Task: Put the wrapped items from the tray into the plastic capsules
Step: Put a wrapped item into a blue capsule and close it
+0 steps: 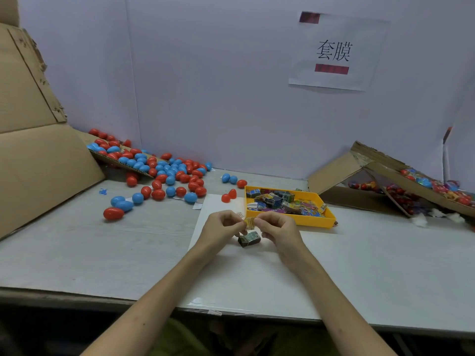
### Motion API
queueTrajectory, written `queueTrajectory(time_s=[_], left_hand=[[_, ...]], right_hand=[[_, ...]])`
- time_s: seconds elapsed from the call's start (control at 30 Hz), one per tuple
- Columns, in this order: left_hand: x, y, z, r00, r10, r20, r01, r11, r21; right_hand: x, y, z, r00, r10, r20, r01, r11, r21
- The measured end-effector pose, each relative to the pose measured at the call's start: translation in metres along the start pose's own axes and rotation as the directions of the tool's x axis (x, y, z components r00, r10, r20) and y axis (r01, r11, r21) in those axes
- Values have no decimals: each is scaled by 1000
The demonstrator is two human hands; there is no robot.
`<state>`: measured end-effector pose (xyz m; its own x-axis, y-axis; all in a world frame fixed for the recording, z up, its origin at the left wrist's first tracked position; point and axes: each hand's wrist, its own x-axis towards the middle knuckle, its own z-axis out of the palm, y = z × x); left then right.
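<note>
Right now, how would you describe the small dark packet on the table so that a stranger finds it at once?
Find the yellow tray on the grey table. Just before its near left corner, the left hand and the right hand pinch a yellow wrapper. The dark packet lies beneath them, alone on a white sheet, outside the tray.

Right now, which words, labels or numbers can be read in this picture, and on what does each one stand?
"套膜": black print on the white paper sheet on the back wall.
Blurred, unreadable: the red bars on that sheet.
Too small to read: print on the wrapped items in the yellow tray.
Also too small: the yellow wrapper pinched by the left hand and right hand, and the small box below it.
</note>
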<state>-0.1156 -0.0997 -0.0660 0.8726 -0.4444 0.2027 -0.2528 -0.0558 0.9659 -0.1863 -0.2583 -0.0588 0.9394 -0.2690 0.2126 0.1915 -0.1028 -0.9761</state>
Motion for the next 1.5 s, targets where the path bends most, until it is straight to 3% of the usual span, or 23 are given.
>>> queueTrajectory(time_s=[0.4, 0.7, 0.87, 0.97, 1.23, 1.4, 1.43, 1.5], left_hand=[[-2, 1, 4, 997, 34, -64, -24, 990, 140], [-4, 3, 5, 988, 114, -108, -88, 971, 224], [-1, 5, 0, 991, 102, -82, -93, 990, 107], [-2, 6, 2, 991, 117, -66, -108, 987, 123], [-3, 1, 4, 978, 192, -76, -169, 956, 240], [0, 5, 2, 985, 157, 66, -158, 987, 11], [5, 3, -1, 990, 141, 16, -142, 989, 47], [23, -4, -14, 973, 155, -168, -82, 923, 376]], right_hand=[[0, 6, 1, 994, 53, 92, -60, 995, 80], [0, 3, 0, 991, 94, 94, -97, 995, 28], [0, 1, 0, 991, 88, 97, -95, 992, 77], [1, -1, 0, 989, 55, 134, -70, 991, 111], [0, -5, 0, 997, 43, 63, -48, 995, 84], [1, -6, -3, 996, 86, -40, -78, 983, 166], [2, -6, -4, 993, 98, -71, -84, 979, 187], [3, -6, -4, 989, 108, -106, -83, 974, 211]])
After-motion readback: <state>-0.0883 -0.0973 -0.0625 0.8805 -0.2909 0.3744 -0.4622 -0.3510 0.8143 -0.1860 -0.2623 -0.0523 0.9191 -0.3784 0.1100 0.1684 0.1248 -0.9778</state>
